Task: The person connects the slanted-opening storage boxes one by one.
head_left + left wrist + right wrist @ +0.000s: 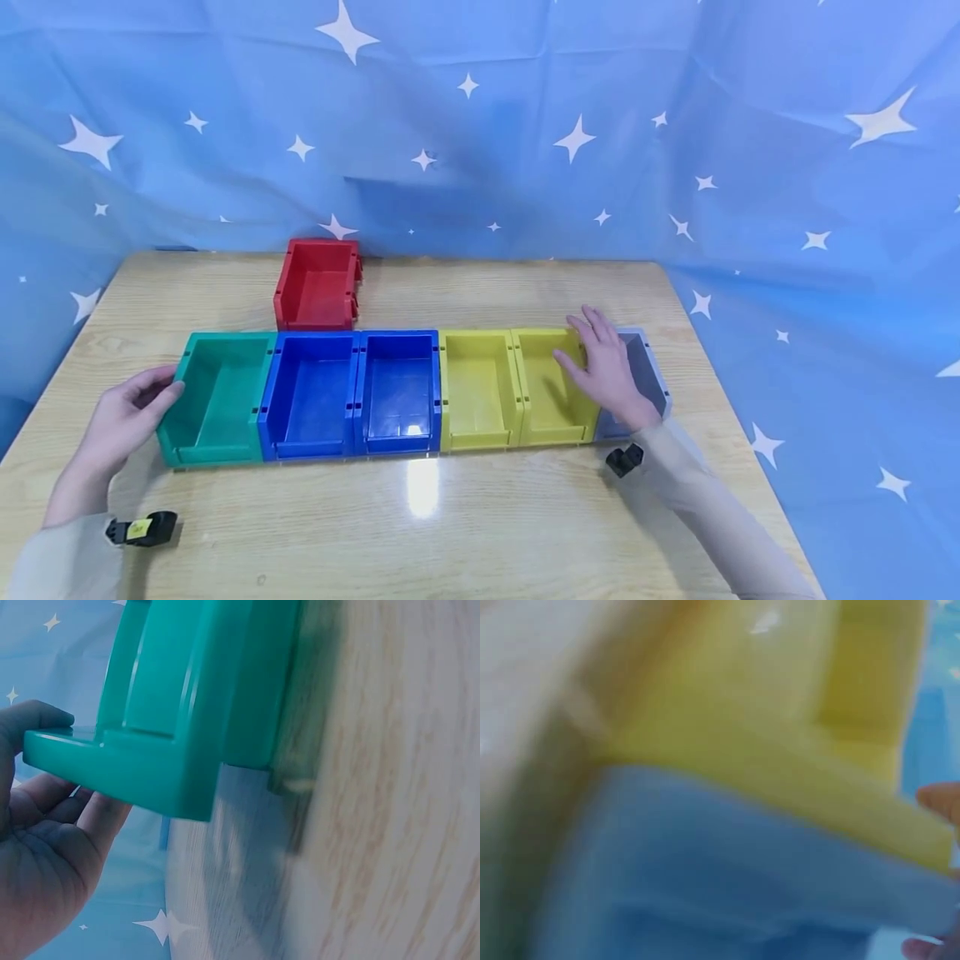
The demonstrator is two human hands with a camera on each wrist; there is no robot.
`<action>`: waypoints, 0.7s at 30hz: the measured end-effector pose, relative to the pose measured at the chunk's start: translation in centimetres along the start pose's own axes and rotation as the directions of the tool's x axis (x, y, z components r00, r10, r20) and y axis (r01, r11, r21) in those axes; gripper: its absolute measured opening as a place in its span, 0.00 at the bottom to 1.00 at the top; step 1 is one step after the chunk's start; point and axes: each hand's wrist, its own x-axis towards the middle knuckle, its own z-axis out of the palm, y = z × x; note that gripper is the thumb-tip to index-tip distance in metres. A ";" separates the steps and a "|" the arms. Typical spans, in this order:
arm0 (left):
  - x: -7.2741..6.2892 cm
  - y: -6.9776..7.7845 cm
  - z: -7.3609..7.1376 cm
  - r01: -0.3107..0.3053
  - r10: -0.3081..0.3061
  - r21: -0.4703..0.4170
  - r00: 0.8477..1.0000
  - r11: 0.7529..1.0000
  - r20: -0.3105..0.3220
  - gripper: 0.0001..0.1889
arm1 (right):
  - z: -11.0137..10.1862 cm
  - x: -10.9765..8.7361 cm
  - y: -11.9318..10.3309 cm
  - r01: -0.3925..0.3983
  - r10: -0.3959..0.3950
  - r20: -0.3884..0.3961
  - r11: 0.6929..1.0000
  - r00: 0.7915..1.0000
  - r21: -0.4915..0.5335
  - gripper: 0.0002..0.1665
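Note:
Side by side in a row stand a green bin [225, 400], two blue bins [313, 392] [399, 387], two yellow bins [478, 387] [540, 367] and a grey bin [641, 367], partly hidden by my right arm. At the far left, my left hand [123, 417] pinches the green bin's side wall; in the left wrist view the thumb lies over the rim [112, 769], with fingers beneath it. My right hand [603, 367] is over the border of the right yellow bin and the grey bin, fingers spread. The right wrist view is blurred, with fingertips [937, 799] at its edge.
Behind the row, a red bin [318, 283] stands near the back of the wooden table [300, 533]. A blue star-patterned cloth [487, 125] hangs behind the table and along its sides. Black camera mounts [150, 529] sit at both wrists.

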 end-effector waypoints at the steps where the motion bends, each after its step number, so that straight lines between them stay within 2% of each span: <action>1: 0.1 -0.3 0.0 -0.007 0.006 0.006 1.000 1.000 0.002 0.30 | -0.2 0.4 -0.1 0.016 -0.016 -0.017 1.000 1.000 0.018 0.34; 5: 0.4 -1.0 0.1 -0.013 0.013 0.014 1.000 1.000 0.005 0.29 | -1.1 2.5 -1.0 0.063 -0.059 -0.036 0.993 0.998 0.102 0.32; 10: 0.4 -0.9 0.1 -0.012 0.012 0.017 1.000 1.000 0.008 0.30 | -1.7 5.7 -2.9 0.064 -0.066 0.004 0.983 0.998 0.171 0.30; 15: 0.5 -0.8 0.1 -0.008 0.008 0.026 1.000 1.000 0.008 0.30 | -1.2 8.6 -4.9 0.042 -0.057 0.053 0.969 0.997 0.244 0.27; 21: 0.5 -0.9 0.3 -0.012 0.012 0.031 1.000 0.999 0.004 0.30 | 0.1 11.5 -7.4 -0.020 -0.019 0.118 0.946 0.993 0.325 0.27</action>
